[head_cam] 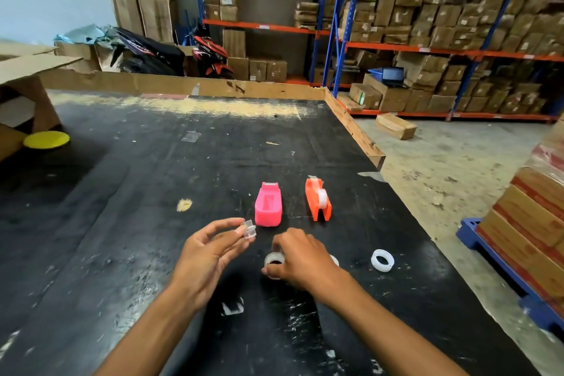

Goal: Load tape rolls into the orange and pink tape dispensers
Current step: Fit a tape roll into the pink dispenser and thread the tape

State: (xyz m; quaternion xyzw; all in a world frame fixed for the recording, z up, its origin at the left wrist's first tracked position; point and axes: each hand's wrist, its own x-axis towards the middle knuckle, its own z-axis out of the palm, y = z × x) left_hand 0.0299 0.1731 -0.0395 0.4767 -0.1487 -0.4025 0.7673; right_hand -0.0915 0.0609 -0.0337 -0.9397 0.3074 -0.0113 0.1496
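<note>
A pink tape dispenser (268, 204) stands on the black table (122, 192) with its well empty. To its right an orange tape dispenser (318, 200) holds a clear tape roll. My left hand (210, 253) pinches a small clear plastic piece (248, 229) just in front of the pink dispenser. Down on the table, my right hand (300, 259) has its fingers closed on a clear tape roll (273, 261). Another roll's edge (334, 260) peeks from behind that hand. A white tape roll (382, 260) lies alone further right.
A yellow disc (46, 139) and cardboard boxes sit at the table's left. A wooden rim (354, 128) runs along the far and right edges. Stacked cartons on a blue pallet (500, 272) stand to the right, with shelving of boxes behind.
</note>
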